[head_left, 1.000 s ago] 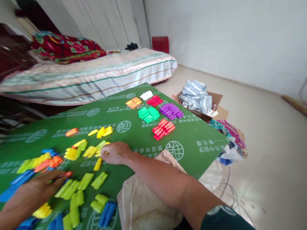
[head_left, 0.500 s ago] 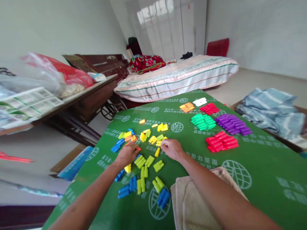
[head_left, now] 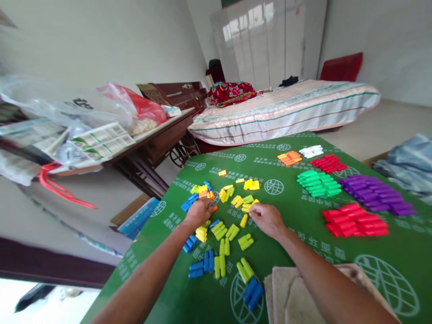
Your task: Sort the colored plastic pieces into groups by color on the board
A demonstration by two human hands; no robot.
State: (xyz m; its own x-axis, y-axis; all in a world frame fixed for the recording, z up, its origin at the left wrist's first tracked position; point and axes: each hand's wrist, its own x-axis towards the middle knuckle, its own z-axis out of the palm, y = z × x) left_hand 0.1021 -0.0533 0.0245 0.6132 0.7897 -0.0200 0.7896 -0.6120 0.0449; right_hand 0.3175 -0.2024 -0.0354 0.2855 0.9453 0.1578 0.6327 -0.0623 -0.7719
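Observation:
My left hand [head_left: 200, 213] bends down over the left group of pieces, its fingers closed at an orange plastic building block [head_left: 215, 208] that shows at the fingertips. My right hand [head_left: 269, 218] is pinched at a yellow building block [head_left: 255, 202], partly hidden by the fingers. Between the hands lie yellow blocks [head_left: 236, 200] and lime-green blocks [head_left: 232, 231], shaped like joined round-ended tubes. Blue blocks [head_left: 187, 205] and more orange blocks [head_left: 206, 195] are beside my left hand. Closer to me are other blue blocks [head_left: 253, 293].
Sorted piles sit right on the green table [head_left: 290, 279]: green [head_left: 319, 183], purple [head_left: 376, 194], red [head_left: 354, 219], dark red [head_left: 328, 164], orange [head_left: 289, 158], white [head_left: 311, 151]. A beige cloth [head_left: 286, 292] lies under my right forearm. A bed [head_left: 280, 110] stands behind, a cluttered desk [head_left: 151, 137] leftward.
The head view has turned left, so everything sits farther right in the picture. Both hands stay at nearly the same places over the blocks.

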